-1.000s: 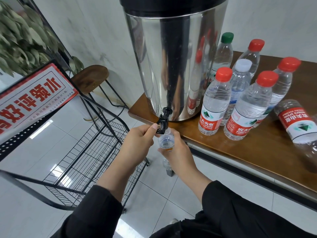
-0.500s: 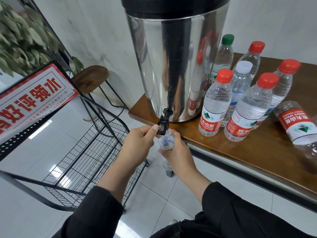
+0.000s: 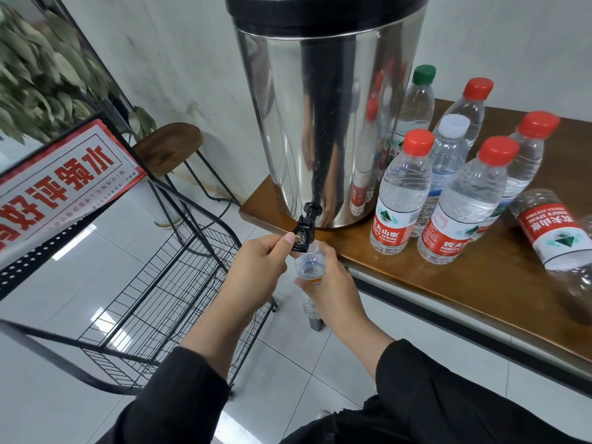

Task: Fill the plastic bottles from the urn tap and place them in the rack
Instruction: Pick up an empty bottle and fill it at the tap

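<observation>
A person's left hand (image 3: 256, 270) pinches the black plastic tap (image 3: 304, 232) of a polished steel urn (image 3: 323, 123), thumb against the lever, at centre frame. The right hand (image 3: 333, 290) grips a clear, uncapped plastic bottle (image 3: 310, 262) with its mouth right under the spout. The cylindrical urn, capped with a black lid, stands on a glossy brown wooden table (image 3: 448, 283) and mirrors the bottles beside it. At right, six capped bottles (image 3: 403, 193) stand upright, ribbed and transparent, most with red caps; another bottle (image 3: 557, 238) lies on its side at the right edge. A black wire rack (image 3: 160, 283) fills the lower left above white tile. Against half a second ago, both hands and the bottle keep their positions; only the view has edged slightly.
</observation>
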A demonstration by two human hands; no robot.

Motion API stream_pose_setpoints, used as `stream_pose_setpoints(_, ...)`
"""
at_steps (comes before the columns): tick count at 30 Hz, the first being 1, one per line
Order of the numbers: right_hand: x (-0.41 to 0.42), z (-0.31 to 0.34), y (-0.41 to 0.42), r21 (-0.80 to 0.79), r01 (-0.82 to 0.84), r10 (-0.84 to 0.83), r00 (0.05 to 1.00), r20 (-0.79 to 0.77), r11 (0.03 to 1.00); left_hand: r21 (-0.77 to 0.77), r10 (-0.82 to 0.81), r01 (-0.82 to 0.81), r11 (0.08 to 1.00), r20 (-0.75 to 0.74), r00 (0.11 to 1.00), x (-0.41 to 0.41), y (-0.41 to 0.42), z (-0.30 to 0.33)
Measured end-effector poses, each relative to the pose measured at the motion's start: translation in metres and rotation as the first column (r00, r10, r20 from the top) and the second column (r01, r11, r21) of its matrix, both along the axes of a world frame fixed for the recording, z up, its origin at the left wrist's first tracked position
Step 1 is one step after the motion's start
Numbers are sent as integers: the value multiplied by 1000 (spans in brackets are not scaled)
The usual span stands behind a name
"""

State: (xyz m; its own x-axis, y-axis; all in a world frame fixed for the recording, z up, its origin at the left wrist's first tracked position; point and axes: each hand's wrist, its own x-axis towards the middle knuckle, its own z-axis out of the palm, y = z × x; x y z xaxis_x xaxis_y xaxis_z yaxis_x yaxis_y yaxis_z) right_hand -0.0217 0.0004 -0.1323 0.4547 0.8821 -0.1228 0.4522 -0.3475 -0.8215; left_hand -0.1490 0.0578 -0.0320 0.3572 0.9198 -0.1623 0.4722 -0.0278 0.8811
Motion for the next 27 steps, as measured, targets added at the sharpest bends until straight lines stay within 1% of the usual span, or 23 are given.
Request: stream_pose_setpoints(27,1,-1,1,-23,-11,11,1000,23,1000,-16,8,-9,1000,-17,1000,1,-3,4)
